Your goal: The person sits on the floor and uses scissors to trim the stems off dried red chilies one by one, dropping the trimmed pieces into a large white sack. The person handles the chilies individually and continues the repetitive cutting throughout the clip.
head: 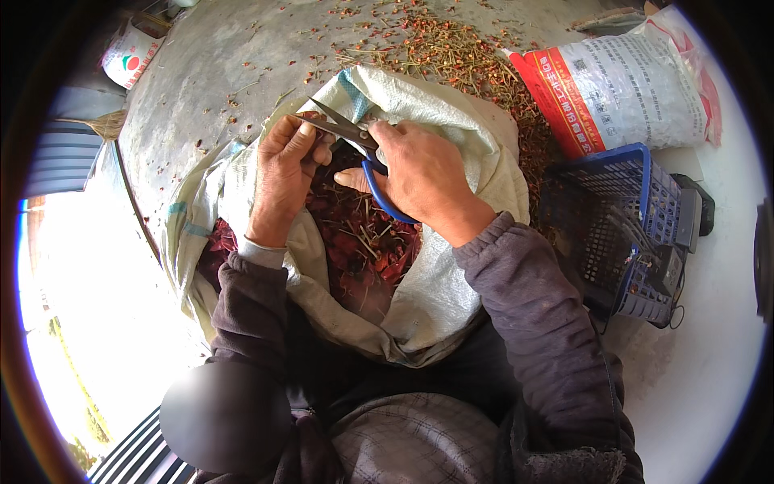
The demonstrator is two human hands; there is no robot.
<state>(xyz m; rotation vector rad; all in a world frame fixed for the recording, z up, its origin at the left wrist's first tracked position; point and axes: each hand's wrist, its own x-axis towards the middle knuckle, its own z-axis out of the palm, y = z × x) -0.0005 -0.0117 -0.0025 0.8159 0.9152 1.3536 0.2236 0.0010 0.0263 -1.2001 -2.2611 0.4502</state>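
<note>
My right hand (423,169) grips a pair of scissors (344,128) with dark blades and blue handles. The blades are spread apart and point up and left, the lower one beside my left thumb. My left hand (287,157) pinches a small dark red piece, probably a dried chili pepper (313,115), mostly covered by fingers and blade. Below both hands, a white woven sack (447,284) gapes with its rim rolled down. Dried red chili peppers (363,260) with pale stems lie inside it. More red peppers (217,245) show in a fold at the left.
Cut stems and pepper bits (459,48) are strewn over the concrete floor (199,78) beyond the sack. At the right lie a printed red-and-white plastic bag (635,91) and a blue plastic basket (647,181) holding a dark device. A white bucket (130,57) and broom (109,125) are at upper left.
</note>
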